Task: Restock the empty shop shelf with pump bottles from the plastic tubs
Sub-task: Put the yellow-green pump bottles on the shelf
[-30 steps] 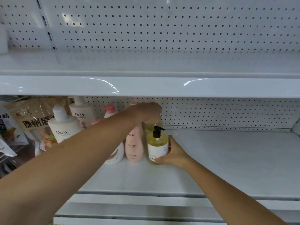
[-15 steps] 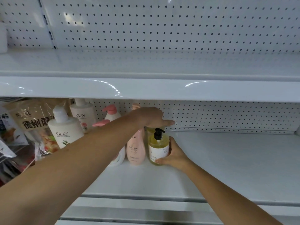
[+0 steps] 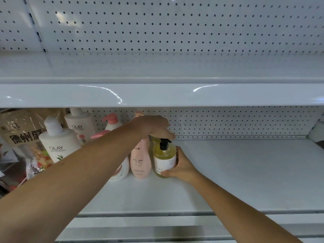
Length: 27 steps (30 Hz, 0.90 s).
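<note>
Half shelf (image 3: 245,172) open; right hand (image 3: 182,165) grips yellow bottle (image 3: 164,158).

Bare L hand (image 3: 154,127) & R hand (image 3: 183,166); L forearm (image 3: 78,172), R forearm (image 3: 236,204) bare too.

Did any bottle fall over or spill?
No. The bottles in view stand upright, and nothing is spilled. One oddity: a food bag sits at the far left beside the Olay bottle, food among lotions.

A shop: white metal shelves (image 3: 245,172) with pegboard backing (image 3: 175,23), branded pump bottles (image 3: 57,142) and a packaged food bag (image 3: 22,130).
</note>
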Each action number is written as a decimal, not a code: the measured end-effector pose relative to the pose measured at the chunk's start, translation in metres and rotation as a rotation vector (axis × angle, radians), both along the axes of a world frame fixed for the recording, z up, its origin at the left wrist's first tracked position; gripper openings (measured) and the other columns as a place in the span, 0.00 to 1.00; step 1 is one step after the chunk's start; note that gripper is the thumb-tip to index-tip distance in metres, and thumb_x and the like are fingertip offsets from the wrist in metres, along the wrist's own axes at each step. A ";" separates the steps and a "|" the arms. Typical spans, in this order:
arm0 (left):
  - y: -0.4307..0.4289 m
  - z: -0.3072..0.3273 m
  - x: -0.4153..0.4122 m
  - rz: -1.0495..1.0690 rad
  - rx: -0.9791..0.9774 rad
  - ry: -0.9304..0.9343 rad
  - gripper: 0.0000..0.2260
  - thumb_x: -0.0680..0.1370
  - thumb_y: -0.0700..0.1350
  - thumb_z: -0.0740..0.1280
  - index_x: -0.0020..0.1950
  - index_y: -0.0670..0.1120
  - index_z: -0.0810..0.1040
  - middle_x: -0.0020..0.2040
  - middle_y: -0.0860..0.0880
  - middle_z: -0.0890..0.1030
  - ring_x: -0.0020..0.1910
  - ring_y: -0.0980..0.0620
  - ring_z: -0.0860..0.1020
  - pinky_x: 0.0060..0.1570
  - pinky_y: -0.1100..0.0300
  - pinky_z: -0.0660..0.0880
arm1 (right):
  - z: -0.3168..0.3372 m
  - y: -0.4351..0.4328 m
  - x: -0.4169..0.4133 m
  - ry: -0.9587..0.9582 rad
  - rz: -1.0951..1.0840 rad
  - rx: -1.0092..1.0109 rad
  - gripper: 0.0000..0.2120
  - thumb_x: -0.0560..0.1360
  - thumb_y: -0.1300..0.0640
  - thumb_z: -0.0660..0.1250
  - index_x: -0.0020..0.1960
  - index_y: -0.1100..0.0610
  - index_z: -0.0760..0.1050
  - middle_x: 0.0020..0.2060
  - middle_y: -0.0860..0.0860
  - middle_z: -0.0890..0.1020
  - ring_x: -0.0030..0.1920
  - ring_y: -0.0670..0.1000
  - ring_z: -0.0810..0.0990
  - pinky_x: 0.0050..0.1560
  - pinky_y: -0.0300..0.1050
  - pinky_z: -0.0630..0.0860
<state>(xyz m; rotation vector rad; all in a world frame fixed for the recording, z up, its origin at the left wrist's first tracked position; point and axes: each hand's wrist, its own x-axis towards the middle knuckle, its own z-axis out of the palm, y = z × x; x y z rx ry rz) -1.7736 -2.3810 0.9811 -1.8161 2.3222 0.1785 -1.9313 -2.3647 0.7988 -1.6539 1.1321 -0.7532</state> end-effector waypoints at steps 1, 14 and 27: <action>-0.002 -0.001 0.001 0.002 0.004 0.000 0.29 0.76 0.68 0.61 0.65 0.46 0.76 0.64 0.49 0.77 0.59 0.47 0.77 0.50 0.55 0.72 | 0.000 0.001 0.001 -0.003 -0.001 -0.002 0.46 0.55 0.53 0.85 0.66 0.40 0.65 0.59 0.41 0.80 0.59 0.43 0.80 0.60 0.52 0.80; -0.004 -0.001 0.002 0.043 0.024 0.019 0.21 0.75 0.65 0.66 0.52 0.47 0.74 0.45 0.51 0.77 0.46 0.48 0.80 0.45 0.55 0.76 | 0.001 0.006 0.004 0.018 0.013 0.015 0.49 0.59 0.58 0.84 0.70 0.42 0.60 0.59 0.40 0.78 0.58 0.42 0.79 0.57 0.45 0.81; -0.005 -0.003 0.001 0.028 0.006 -0.009 0.25 0.76 0.65 0.66 0.59 0.45 0.77 0.49 0.50 0.78 0.48 0.48 0.77 0.46 0.54 0.74 | 0.006 0.008 0.001 0.110 0.033 0.015 0.49 0.60 0.56 0.84 0.70 0.41 0.58 0.60 0.39 0.77 0.59 0.40 0.79 0.59 0.42 0.79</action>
